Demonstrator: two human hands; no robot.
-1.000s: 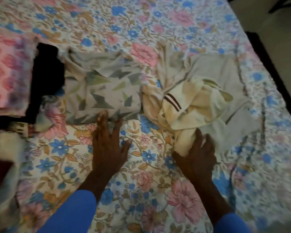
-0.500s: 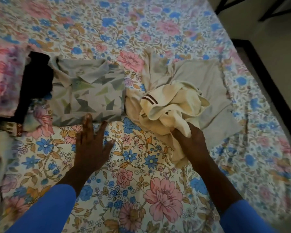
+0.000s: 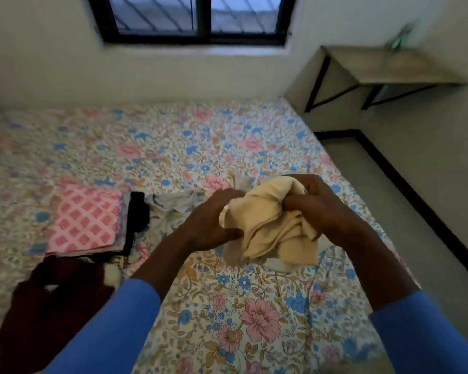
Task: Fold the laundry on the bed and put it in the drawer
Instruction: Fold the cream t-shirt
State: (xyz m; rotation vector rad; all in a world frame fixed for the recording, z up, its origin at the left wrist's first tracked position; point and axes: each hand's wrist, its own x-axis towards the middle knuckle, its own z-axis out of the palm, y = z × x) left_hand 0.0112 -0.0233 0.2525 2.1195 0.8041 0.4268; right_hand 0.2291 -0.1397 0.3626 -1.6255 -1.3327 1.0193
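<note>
Cream garment (image 3: 270,228) (bunched) gripped above bed (image 3: 254,319): left hand (image 3: 214,220), right hand (image 3: 316,203) fingers curled round it.

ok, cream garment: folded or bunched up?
Bunched. The cream garment hangs crumpled in irregular creases, gripped by the left hand and right hand above the bed sheet.

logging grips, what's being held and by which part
The bunched cream garment: left hand grips its left edge, right hand its top right.
</note>
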